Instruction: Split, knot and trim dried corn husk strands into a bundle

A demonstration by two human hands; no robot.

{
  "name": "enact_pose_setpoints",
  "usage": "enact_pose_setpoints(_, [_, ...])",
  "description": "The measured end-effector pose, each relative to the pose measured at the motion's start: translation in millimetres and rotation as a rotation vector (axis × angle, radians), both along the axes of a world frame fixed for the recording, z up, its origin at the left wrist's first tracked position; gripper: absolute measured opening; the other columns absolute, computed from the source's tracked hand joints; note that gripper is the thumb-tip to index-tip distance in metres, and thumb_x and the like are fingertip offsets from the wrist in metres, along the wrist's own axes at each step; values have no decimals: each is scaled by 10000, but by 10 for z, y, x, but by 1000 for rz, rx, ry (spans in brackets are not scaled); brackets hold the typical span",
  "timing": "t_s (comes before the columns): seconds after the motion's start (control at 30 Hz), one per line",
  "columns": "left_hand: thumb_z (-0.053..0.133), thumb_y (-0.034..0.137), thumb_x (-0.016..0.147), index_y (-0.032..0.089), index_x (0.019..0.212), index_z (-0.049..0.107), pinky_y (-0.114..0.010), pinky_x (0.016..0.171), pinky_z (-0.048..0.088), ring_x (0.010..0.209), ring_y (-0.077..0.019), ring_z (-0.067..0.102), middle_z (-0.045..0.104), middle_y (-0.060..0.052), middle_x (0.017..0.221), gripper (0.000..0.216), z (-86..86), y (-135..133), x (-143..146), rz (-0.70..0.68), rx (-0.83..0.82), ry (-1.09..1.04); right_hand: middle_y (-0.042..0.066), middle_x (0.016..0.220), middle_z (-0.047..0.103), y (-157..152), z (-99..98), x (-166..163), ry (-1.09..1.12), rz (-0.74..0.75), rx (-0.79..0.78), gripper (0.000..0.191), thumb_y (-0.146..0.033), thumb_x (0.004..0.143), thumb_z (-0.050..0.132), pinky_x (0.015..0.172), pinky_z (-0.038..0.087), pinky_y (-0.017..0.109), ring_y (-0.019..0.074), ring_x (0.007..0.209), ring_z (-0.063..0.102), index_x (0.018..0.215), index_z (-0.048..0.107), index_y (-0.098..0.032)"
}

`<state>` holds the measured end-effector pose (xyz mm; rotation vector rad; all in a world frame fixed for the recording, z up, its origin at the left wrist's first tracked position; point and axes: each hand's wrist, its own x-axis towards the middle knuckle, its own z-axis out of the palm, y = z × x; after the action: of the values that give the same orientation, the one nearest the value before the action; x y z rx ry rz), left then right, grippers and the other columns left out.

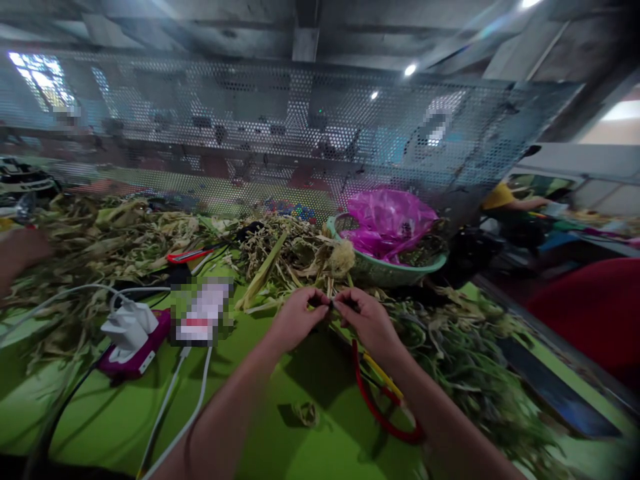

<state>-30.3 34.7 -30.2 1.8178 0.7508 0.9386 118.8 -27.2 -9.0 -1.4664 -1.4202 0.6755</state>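
Note:
My left hand [299, 319] and my right hand [369, 320] meet over the green table [260, 420], just in front of a heap of dried plant husks [300, 257]. Thumb and fingers of both are pinched together around one spot. Something small and dark shows between the fingertips, too small to name. Beneath my right forearm lies a tool with a red looped handle [361, 393] and a yellow strip [384, 375] beside it; the arm hides part of them. A small curled pale scrap of husk [306, 415] rests on the table between my forearms.
Behind my hands stands a green basket [415, 270] with a magenta plastic bag [387, 223]. On the left are a purple power strip [135, 363] with white plugs, cables, a blurred-out phone [205, 313] and another hand [23, 253]. Greenish strands [465, 360] cover the right; a perforated metal screen [240, 133] crosses behind.

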Motion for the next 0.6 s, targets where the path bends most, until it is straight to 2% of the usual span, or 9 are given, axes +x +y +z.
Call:
enact_pose_setpoints(0.23, [592,188,746,176,807,626,-286,765,417,813,-161,560,638,-16,817,71,43,-25,-5,89,125,26,-19,653,529,7,9,-12,58,7,-7,165,-339,746,597,502,412,229,105,538,486,759,571,-177])
enact_pose_setpoints(0.6, [605,196,761,214,860,669,-278,778,404,828,-167,558,646,-1,790,120,74,-54,-15,103,215,-42,-21,650,532,19,4,7,170,51,-57,169,-343,717,618,490,424,234,108,534,480,750,571,-184])
